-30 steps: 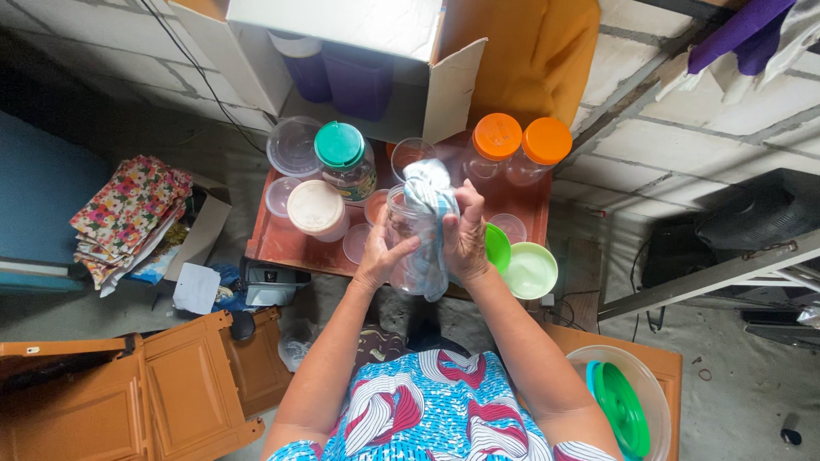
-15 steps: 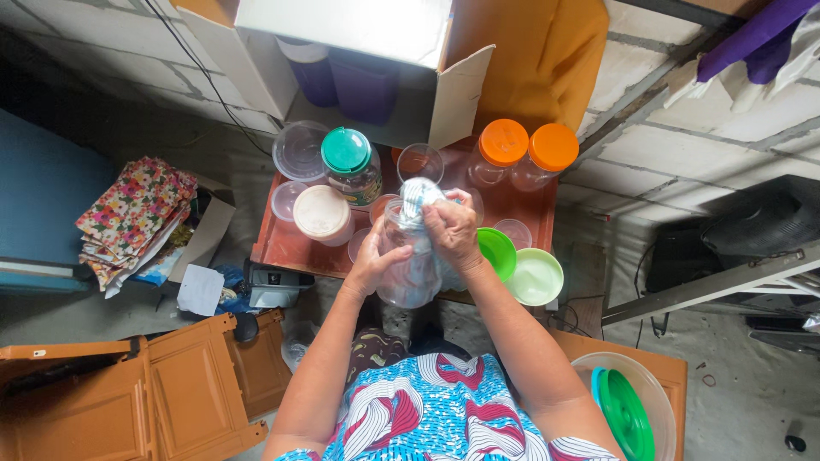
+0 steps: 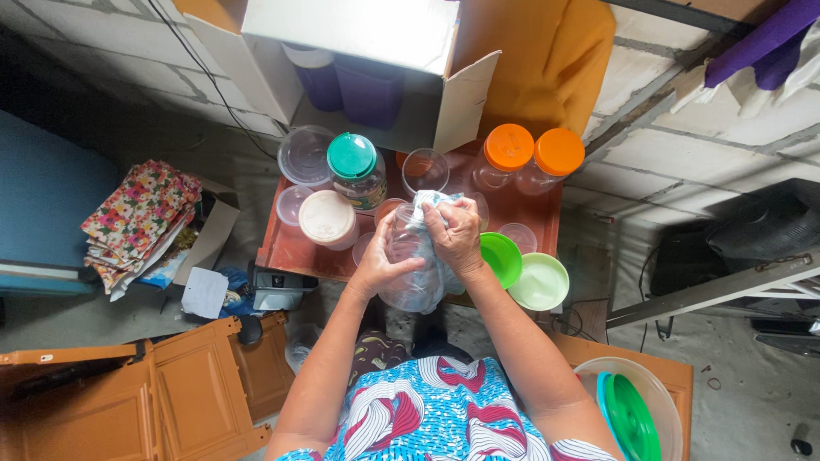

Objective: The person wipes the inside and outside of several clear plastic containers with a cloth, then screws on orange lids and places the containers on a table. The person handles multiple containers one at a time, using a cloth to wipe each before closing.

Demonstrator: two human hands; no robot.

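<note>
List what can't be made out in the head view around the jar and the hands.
- Jar: its mouth and inside are covered by the cloth and right hand.
- Left hand: palm hidden against the jar.
- Cardboard box: its purple contents sit in shadow; kind unclear.
- Green lid in the clear bowl: cut off by the bottom edge.
- Table: near edge hidden behind the arms and jar.

Clear glossy plastic jar (image 3: pixel 408 273) (wiped with soft pale cloth (image 3: pixel 431 205)) above a smooth reddish wooden table (image 3: pixel 290 252).
</note>
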